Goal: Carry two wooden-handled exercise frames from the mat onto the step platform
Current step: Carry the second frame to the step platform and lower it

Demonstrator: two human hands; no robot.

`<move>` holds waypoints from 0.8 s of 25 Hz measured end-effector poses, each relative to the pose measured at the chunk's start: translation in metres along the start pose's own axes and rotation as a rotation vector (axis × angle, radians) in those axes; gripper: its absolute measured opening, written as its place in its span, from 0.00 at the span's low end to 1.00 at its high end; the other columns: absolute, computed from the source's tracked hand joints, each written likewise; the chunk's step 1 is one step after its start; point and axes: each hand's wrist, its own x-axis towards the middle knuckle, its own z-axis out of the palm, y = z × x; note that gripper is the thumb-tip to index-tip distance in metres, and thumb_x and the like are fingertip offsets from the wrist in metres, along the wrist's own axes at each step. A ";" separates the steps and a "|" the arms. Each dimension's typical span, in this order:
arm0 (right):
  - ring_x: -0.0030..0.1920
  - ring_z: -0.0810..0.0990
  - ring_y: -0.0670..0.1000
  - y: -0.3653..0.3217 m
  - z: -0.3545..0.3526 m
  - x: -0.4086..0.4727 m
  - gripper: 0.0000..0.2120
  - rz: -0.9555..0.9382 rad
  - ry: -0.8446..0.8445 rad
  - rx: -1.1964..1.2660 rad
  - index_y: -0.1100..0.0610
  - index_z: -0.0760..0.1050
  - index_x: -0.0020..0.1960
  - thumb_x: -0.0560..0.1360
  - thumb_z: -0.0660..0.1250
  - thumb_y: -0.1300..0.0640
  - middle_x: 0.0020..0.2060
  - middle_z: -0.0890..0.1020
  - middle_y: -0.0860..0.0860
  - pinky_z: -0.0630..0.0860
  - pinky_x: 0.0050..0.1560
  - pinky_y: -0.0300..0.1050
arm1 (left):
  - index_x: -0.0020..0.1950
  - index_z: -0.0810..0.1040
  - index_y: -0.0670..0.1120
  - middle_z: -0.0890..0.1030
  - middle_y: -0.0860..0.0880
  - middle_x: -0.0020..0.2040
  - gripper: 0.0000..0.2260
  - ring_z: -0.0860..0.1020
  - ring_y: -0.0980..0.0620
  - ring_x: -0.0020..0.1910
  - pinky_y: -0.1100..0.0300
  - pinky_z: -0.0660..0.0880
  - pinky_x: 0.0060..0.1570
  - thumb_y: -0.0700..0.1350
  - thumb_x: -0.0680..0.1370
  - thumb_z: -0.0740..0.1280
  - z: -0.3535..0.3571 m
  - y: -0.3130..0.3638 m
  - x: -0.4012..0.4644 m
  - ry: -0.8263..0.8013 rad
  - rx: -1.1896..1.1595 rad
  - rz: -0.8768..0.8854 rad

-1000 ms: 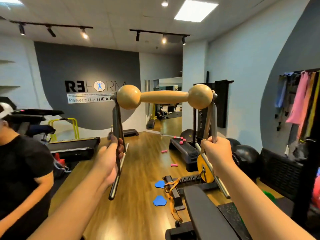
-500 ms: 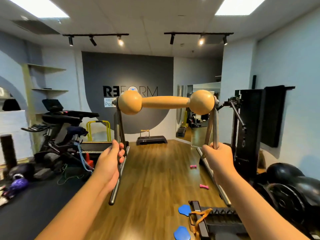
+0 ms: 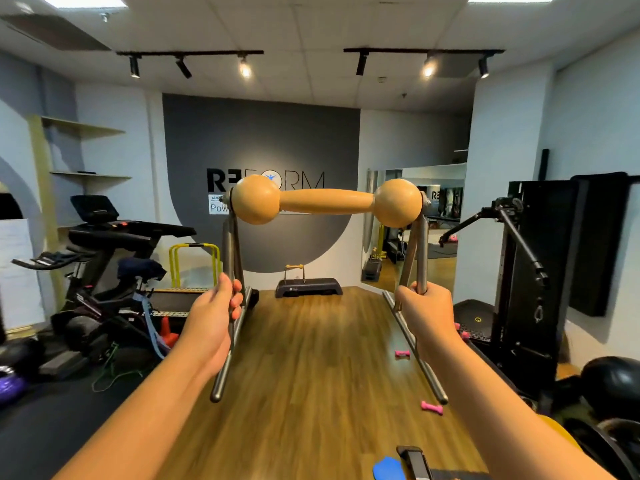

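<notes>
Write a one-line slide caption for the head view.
Both hands, left and right, carry a wooden-handled frame toward the step platform.

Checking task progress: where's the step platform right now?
Head view, center: the step platform sits on the wood floor against the far wall, one wooden-handled frame already on it.

Both arms out fwd, left hand (image 3: 211, 318) & right hand (image 3: 425, 315) fisted, chest-high

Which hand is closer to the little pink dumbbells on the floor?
Right. The right hand grips the carried frame by its right legs, on the same side as the pink dumbbells. The left hand holds the frame's left legs, across the wooden floor from them.
</notes>
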 end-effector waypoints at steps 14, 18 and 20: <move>0.30 0.67 0.51 0.123 0.169 0.370 0.13 -0.035 -0.042 0.052 0.55 0.67 0.34 0.72 0.69 0.65 0.28 0.69 0.52 0.68 0.34 0.47 | 0.49 0.75 0.45 0.69 0.53 0.33 0.17 0.65 0.56 0.30 0.60 0.64 0.35 0.57 0.86 0.57 0.107 -0.148 0.372 0.008 -0.033 -0.009; 0.31 0.69 0.53 0.151 0.212 0.482 0.12 -0.041 -0.062 0.054 0.55 0.68 0.33 0.71 0.69 0.63 0.28 0.70 0.52 0.69 0.34 0.49 | 0.47 0.75 0.46 0.69 0.53 0.31 0.17 0.65 0.56 0.31 0.62 0.64 0.33 0.56 0.86 0.57 0.148 -0.183 0.475 0.056 -0.051 0.004; 0.31 0.71 0.53 0.166 0.234 0.530 0.14 -0.032 -0.056 0.063 0.54 0.68 0.32 0.72 0.70 0.62 0.26 0.71 0.50 0.71 0.35 0.50 | 0.47 0.75 0.45 0.70 0.53 0.31 0.17 0.65 0.56 0.31 0.64 0.65 0.32 0.56 0.86 0.58 0.161 -0.200 0.523 0.048 -0.077 0.032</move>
